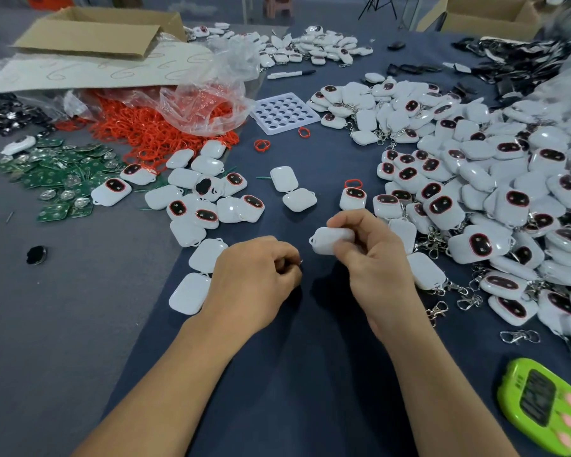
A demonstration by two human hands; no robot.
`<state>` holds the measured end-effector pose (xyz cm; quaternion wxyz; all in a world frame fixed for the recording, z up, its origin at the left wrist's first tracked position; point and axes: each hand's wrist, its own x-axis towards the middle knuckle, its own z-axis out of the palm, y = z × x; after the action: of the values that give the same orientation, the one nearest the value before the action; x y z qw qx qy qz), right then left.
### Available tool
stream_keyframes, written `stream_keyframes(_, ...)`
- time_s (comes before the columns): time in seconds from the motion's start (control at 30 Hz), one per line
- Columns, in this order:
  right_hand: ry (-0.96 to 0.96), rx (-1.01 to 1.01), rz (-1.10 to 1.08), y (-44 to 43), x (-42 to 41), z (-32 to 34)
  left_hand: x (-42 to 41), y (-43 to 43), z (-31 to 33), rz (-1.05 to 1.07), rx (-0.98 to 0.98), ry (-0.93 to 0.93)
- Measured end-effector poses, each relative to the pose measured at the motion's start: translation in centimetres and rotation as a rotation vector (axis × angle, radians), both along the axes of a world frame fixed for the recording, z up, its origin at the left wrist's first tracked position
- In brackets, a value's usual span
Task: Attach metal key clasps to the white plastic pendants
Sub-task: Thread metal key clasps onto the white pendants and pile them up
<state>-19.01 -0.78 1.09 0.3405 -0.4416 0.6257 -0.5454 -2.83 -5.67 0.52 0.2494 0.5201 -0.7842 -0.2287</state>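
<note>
Dark blue cloth: covers the table; bare strip down the centre, from between the forearms up to the tray, is the only open room. Both forearms are cut off at the bottom edge.

Heap of pendants: fills the right side and runs off the right edge; lower layers are buried. Glossy white rounded-square shells, many with dark oval windows. Metal clasps tangled among them are hard to count.

Cardboard box, upper left: interior hidden.

Orange rings: thin loops, partly veiled by a crumpled clear plastic bag.

Green circuit boards, left: overlapping.

Perforated white tray, upper centre.

Green timer, lower right: display blurred.

Left hand and right hand, centre, are apart. The right grips a white pendant, loop end pointing left, body half covered by fingers. The left's fingers curl tight on a metal piece; only a glint shows.
</note>
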Motion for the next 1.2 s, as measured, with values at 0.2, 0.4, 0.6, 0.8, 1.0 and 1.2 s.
stream_keyframes(0.2,0.261,0.032,-0.018,0.2,0.67,-0.57,0.03,0.01,-0.01,-0.021,-0.022,0.021)
stream_keyframes(0.4,0.285,0.029,0.041,0.31,0.57,-0.37,0.05,0.03,-0.02,-0.028,-0.042,0.0)
stream_keyframes(0.6,0.294,0.023,-0.025,0.25,0.78,-0.49,0.15,0.0,0.02,-0.053,-0.046,-0.019)
stream_keyframes(0.8,0.307,0.015,0.033,0.2,0.72,-0.41,0.22,0.02,0.16,-0.056,-0.02,-0.028)
stream_keyframes(1.0,0.344,0.009,0.08,0.2,0.55,-0.42,0.32,0.1,-0.02,-0.055,-0.018,-0.031)
stream_keyframes(1.2,0.366,0.015,0.113,-0.03,0.31,-0.4,-0.02,0.43,-0.29,-0.018,-0.098,-0.055)
